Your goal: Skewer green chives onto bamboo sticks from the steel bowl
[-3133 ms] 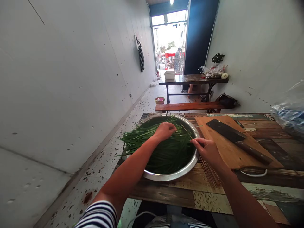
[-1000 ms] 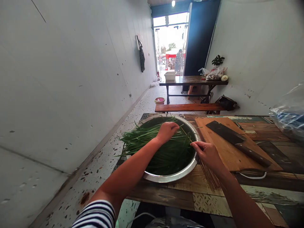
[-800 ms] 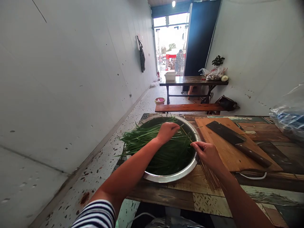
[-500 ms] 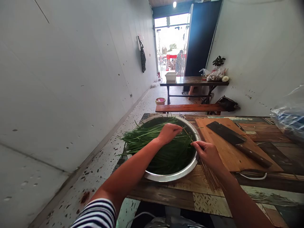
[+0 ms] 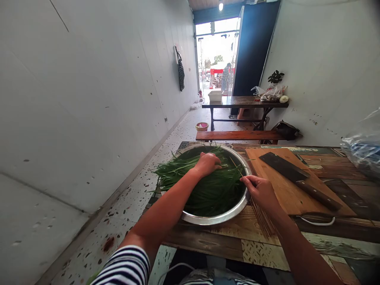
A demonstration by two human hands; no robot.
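Observation:
A steel basin (image 5: 221, 219) on the table is heaped with long green garlic chives (image 5: 210, 200), some hanging over its left rim. My left hand (image 5: 209, 163) reaches into the heap, its fingers curled down on the chives. At the basin's right rim, my right hand (image 5: 261, 190) pinches a thin wooden skewer (image 5: 236, 166) between thumb and fingers. The skewer's tip points up and left over the greens. A bundle of skewers (image 5: 263, 219) lies on the table below my right hand, partly covered by the wrist.
A cutting board (image 5: 276, 190) lies to the right with a cleaver (image 5: 285, 166) on it. A clear plastic bag (image 5: 363, 148) is at the table's right side. Beyond stand a bench (image 5: 237, 135) and another table (image 5: 234, 103) holding a white tub (image 5: 215, 95).
My left hand has come away from the skewer's tip and moved left and down onto the chives. My right hand keeps its pinch on the skewer in about the same place.

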